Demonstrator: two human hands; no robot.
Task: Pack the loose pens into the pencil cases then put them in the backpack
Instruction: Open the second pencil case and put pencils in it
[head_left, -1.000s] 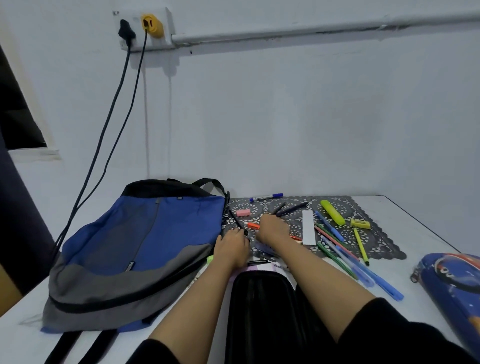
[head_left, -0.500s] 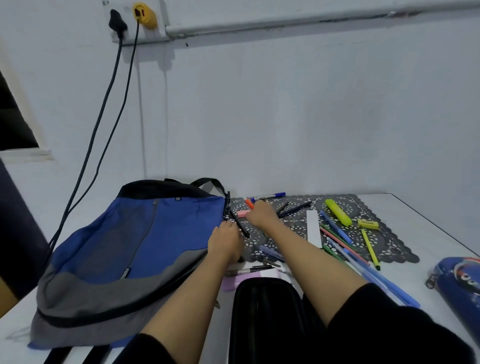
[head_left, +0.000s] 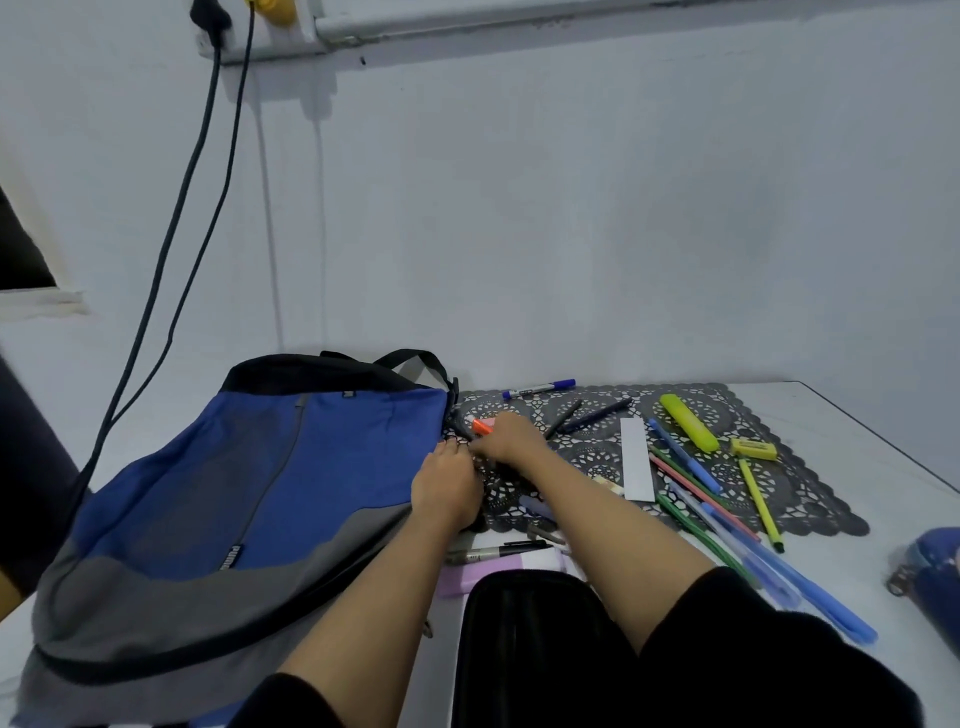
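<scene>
Both outstretched, palm-down: left hand (head_left: 449, 491), right hand (head_left: 511, 439).

A plain pale blue-grey wall (head_left: 571, 208) fills most of the view under even light. A white pipe (head_left: 519, 15) runs along its top to a socket (head_left: 260, 47), where a black plug (head_left: 210, 13) and a yellow plug (head_left: 270, 9) sit. Two dark cables (head_left: 179, 197) hang from them towards the left. A dark window opening (head_left: 21, 249) with a pale sill (head_left: 41, 306) shows at the left edge. The white desk (head_left: 857, 457) stands against the wall
</scene>
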